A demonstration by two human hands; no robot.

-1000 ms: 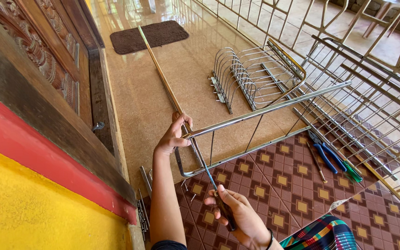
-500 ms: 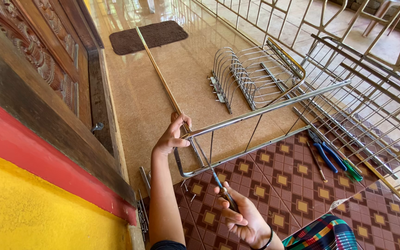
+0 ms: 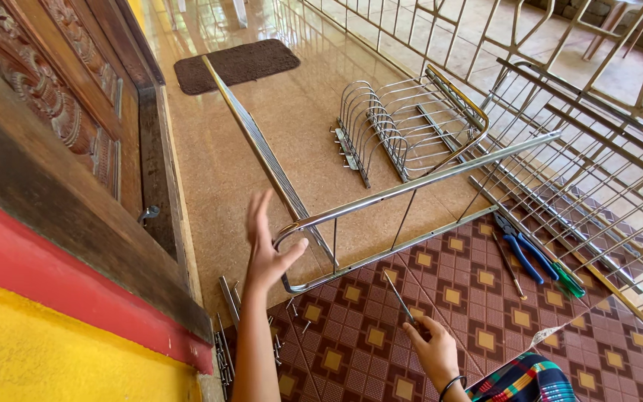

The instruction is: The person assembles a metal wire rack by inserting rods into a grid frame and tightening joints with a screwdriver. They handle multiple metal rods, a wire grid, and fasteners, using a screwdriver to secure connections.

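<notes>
Tiled porch floor, patterned mat (image 3: 485, 327) near railing. Left hand (image 3: 266, 249) spread loose, thumb touching steel frame (image 3: 411, 190) corner. Right hand (image 3: 433, 350) pinching screwdriver (image 3: 400, 296) below frame. Unheld frame risking tipping onto loose screws (image 3: 295, 309); pliers (image 3: 522, 249) lying right of frame.

Silver steel frame (image 3: 411, 190) and rack (image 3: 403, 126). Blue-handled pliers (image 3: 522, 253), green-handled screwdriver (image 3: 567, 279). Maroon mat (image 3: 485, 320) patterned with tan squares. Speckled tan floor (image 3: 262, 141), dark brown doormat (image 3: 236, 63). Carved brown door (image 3: 53, 126) above red and yellow wall (image 3: 61, 335). Multicoloured plaid cloth (image 3: 522, 380).
</notes>
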